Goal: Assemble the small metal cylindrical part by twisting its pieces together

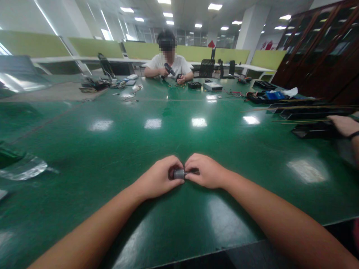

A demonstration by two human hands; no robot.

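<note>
Both my hands rest together on the green table (179,134) near its front edge. My left hand (160,178) is closed around a small grey metal cylinder (179,173), thumb and fingers wrapped over it. Fingers of my right hand (206,172) pinch a small dark part (194,172) that sticks out of the cylinder's right end. The two hands touch at the fingertips. Most of the cylinder is hidden by my fingers.
A clear plastic bag (24,168) lies at the left edge. Another person's hand (344,125) rests on black trays (314,130) at the right, beside thin rods. A person in a white shirt (168,65) sits across the table holding a tool, among boxes and parts.
</note>
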